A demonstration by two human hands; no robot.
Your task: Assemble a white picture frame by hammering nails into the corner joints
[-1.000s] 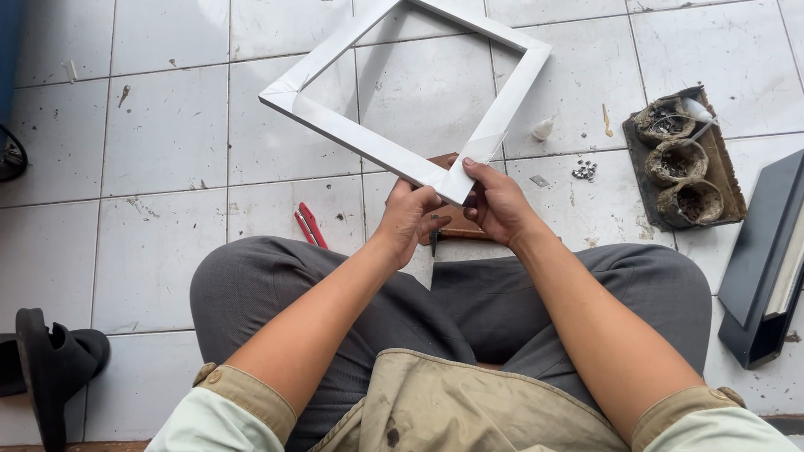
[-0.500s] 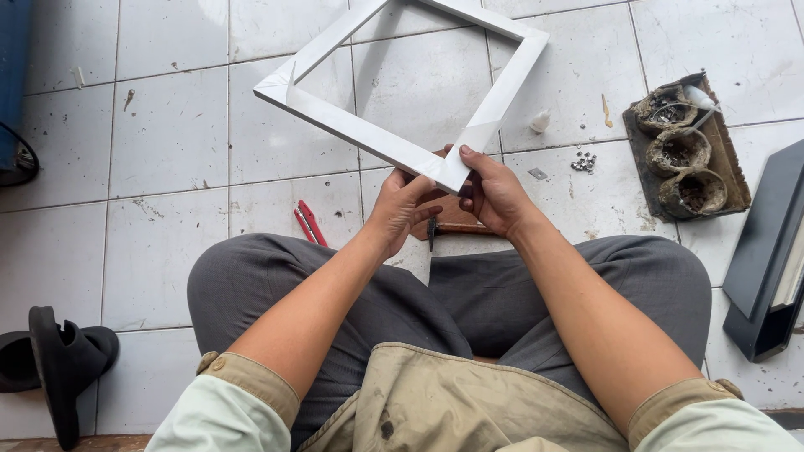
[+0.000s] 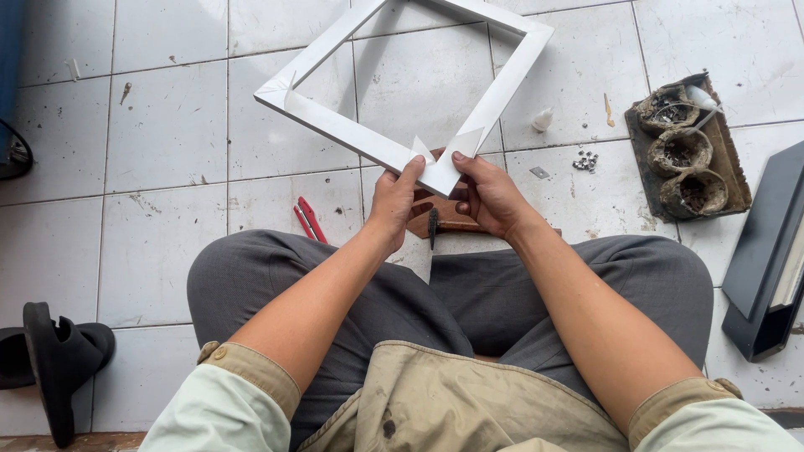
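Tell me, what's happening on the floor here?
A person sits cross-legged on a tiled floor, holding the near corner of a white square frame with both hands: left hand and right hand pinch the mitred joint. A hammer lies under the hands, red-handled pliers to the left, a tray of small hardware to the right.
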